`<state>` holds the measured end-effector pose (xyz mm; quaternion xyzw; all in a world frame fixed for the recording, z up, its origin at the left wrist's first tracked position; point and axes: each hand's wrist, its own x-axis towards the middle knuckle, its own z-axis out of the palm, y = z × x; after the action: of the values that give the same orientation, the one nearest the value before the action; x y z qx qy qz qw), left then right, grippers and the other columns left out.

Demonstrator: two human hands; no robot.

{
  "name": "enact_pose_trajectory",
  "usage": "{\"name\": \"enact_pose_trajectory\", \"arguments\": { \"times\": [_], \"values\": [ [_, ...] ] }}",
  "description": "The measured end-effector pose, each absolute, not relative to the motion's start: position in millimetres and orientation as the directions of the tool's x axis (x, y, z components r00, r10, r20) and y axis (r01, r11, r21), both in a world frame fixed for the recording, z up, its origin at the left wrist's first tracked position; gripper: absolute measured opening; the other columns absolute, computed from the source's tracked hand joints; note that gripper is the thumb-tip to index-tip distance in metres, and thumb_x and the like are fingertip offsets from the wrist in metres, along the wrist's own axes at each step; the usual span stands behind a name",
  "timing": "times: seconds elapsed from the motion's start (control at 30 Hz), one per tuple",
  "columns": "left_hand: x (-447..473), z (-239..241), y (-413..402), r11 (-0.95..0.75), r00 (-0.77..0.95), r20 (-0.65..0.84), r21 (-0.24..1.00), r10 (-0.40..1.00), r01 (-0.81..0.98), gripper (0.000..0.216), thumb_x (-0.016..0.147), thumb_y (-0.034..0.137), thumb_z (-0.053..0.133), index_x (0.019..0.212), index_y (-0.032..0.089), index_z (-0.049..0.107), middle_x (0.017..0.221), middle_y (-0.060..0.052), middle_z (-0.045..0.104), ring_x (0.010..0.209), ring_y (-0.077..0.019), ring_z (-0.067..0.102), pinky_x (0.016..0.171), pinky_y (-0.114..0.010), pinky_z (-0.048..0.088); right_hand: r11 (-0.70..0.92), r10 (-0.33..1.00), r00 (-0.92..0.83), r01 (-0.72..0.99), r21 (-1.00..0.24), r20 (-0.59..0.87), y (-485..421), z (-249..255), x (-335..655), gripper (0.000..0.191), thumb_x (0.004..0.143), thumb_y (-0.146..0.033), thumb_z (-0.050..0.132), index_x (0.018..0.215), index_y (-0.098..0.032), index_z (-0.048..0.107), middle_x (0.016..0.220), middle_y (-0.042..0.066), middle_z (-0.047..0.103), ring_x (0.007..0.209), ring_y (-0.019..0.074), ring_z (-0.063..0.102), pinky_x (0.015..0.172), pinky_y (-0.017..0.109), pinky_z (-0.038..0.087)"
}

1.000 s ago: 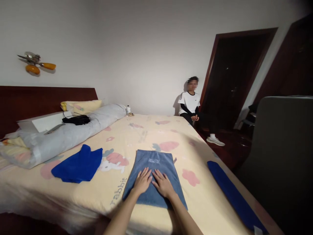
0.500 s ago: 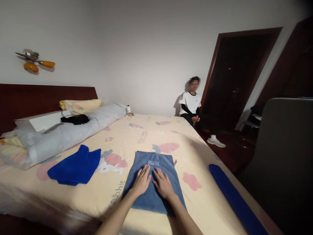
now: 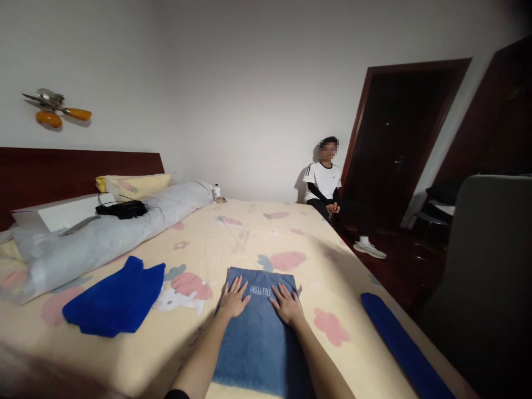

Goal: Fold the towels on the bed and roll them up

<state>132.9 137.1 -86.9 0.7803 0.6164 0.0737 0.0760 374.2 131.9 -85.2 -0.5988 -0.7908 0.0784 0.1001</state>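
A grey-blue towel [image 3: 260,343], folded into a flat rectangle with white lettering near its far edge, lies on the bed in front of me. My left hand [image 3: 233,299] rests flat on its far left part, fingers spread. On the far right part, beside the lettering, my right hand [image 3: 286,303] lies flat with its fingers apart. Neither hand grips anything. Off to the left is a crumpled bright blue cloth [image 3: 116,302]. A long, narrow folded blue cloth [image 3: 399,338] lies along the right edge of the bed.
The bed [image 3: 245,244] has a cream sheet with carrot and rabbit prints. A rolled grey quilt [image 3: 124,238] with a black item [image 3: 122,209] on top lies at the left. A person [image 3: 325,180] sits at the far right corner. A dark chair back [image 3: 490,266] stands right.
Both my hands have moved apart from the towel's middle toward its left and right sides and farther up. The camera view has shifted slightly.
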Motion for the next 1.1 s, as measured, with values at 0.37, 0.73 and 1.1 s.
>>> {"name": "enact_pose_trajectory", "arguments": {
  "times": [0.37,0.73,1.1],
  "values": [
    [104,-82,147,-0.013,0.016,-0.015,0.153,1.000,0.988,0.058,0.096,0.051,0.025,0.150,0.028,0.031,0.159,-0.006,0.024,0.146,-0.0256,0.022,0.115,-0.054,0.021,0.034,0.996,-0.020,0.986,-0.163,0.083,137,-88,395,0.066,0.097,-0.053,0.022,0.147,-0.012,0.033,0.155,0.015,0.030,0.144,0.0267,0.027,0.113,0.051,0.025],
    [133,-97,31,-0.466,0.416,0.282,0.141,0.865,0.874,0.055,0.100,0.040,0.033,0.153,0.029,0.020,0.159,-0.005,0.026,0.144,-0.0230,0.028,0.114,-0.048,0.029,0.621,0.784,-0.573,0.720,-0.309,0.241,21,-78,371,0.054,0.099,-0.046,0.031,0.151,-0.032,0.023,0.157,0.004,0.025,0.144,0.0233,0.026,0.114,0.049,0.029],
    [76,-103,-60,-0.589,0.558,0.196,0.175,0.806,0.789,0.064,0.098,0.030,0.044,0.151,0.041,0.009,0.158,0.004,0.026,0.142,-0.0201,0.032,0.115,-0.046,0.032,0.643,0.764,-0.597,0.739,-0.202,0.245,-49,-104,433,0.052,0.097,-0.045,0.041,0.147,-0.034,0.032,0.150,0.004,0.035,0.136,0.0270,0.039,0.108,0.045,0.043]
  ]
}}
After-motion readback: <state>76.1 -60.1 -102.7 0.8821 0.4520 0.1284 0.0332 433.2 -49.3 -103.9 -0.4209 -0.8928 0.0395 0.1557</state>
